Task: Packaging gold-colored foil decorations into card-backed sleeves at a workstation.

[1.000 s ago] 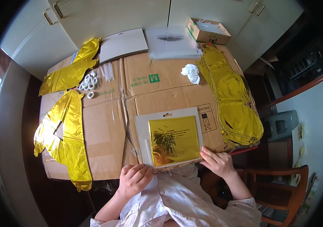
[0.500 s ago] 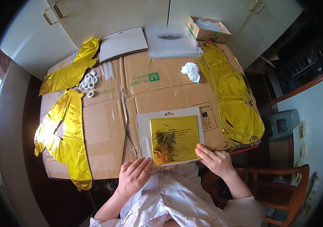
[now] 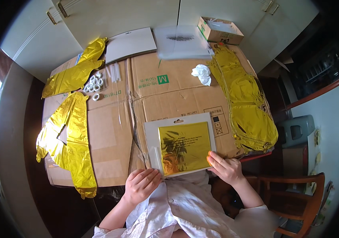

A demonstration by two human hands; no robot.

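A white hang-hole card in a clear plastic sleeve lies at the near edge of the cardboard, partly over my lap. On it is a square of folded gold foil behind film with small dark print, and a narrow clear straw-like strip shows along its left side. My left hand pinches the lower left corner, its fingers curled together. My right hand grips the lower right edge, thumb hidden beneath. The package tilts slightly, its right side higher.
Flat gold foil balloons lie at the left, and a gold foil stack at the right. Around them are white tape rolls, clear straws, white cards, clear bags, crumpled white tissue and an open box.
The package has turned slightly, its left side dropping a little toward me. My left hand has moved slightly down and right with the corner. Both hands keep their hold.
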